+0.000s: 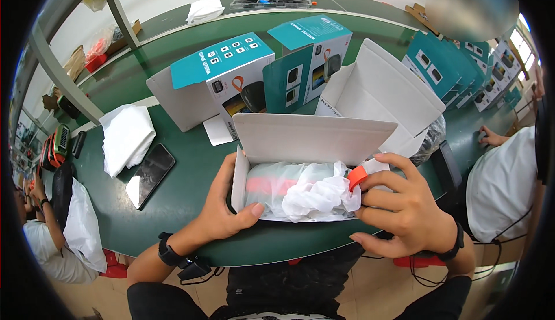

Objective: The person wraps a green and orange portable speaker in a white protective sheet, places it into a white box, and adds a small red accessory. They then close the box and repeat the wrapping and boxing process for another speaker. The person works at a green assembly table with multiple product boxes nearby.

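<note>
An open white cardboard box (315, 135) lies lengthwise at the table's near edge, its lid flap raised at the back. Inside, a speaker-like item with a red band (269, 186) shows through a cloudy plastic bag (277, 172); crumpled white wrapping (321, 196) covers its right part. My left hand (222, 198) is closed around the box's left end, thumb over the front wall. At the right end, my right hand (404, 204) curls its fingers at an orange strap (356, 177), which appears caught between index and middle finger; the thumb stays apart below.
Behind stand printed teal-and-white boxes (231, 71) and another open white box (381, 89). Left lie a phone (151, 175) and a white bag (127, 138). More boxes (439, 69) stand right, near a co-worker's hand (491, 138). Another person (43, 239) sits left.
</note>
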`<move>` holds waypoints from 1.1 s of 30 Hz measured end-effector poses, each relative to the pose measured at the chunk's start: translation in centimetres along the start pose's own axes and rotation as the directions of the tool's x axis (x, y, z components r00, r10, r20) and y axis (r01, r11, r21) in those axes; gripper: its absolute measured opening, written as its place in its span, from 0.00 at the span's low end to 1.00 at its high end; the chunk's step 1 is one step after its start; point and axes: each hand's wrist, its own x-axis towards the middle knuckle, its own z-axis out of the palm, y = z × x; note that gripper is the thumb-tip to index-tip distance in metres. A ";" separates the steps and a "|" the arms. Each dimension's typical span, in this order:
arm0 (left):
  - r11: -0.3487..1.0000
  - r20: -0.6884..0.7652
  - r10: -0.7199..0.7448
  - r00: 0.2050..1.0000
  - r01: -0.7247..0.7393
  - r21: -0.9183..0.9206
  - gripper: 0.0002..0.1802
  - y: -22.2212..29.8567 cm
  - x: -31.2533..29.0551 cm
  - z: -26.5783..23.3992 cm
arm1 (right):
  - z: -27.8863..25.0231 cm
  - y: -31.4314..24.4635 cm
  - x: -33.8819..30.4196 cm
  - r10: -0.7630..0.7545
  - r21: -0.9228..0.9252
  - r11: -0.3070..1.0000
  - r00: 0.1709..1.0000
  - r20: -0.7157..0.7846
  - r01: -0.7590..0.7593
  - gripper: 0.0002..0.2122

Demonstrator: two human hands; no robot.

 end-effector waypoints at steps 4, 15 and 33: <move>1.000 -0.004 -0.003 1.000 0.003 0.000 0.51 -0.1 0.2 0.1 | -0.2 -0.7 0.2 0.035 -0.062 0.998 0.999 0.031 -0.033 0.12; 0.979 0.173 0.023 0.985 -0.057 0.196 0.64 1.2 0.5 -1.0 | 2.3 -2.0 -6.9 0.233 0.007 0.958 0.760 -0.607 -0.288 0.14; 0.861 0.423 0.118 0.898 -0.305 0.408 0.59 0.9 2.5 8.6 | 11.7 1.9 -17.9 0.867 0.742 0.446 0.448 -0.219 -0.500 0.44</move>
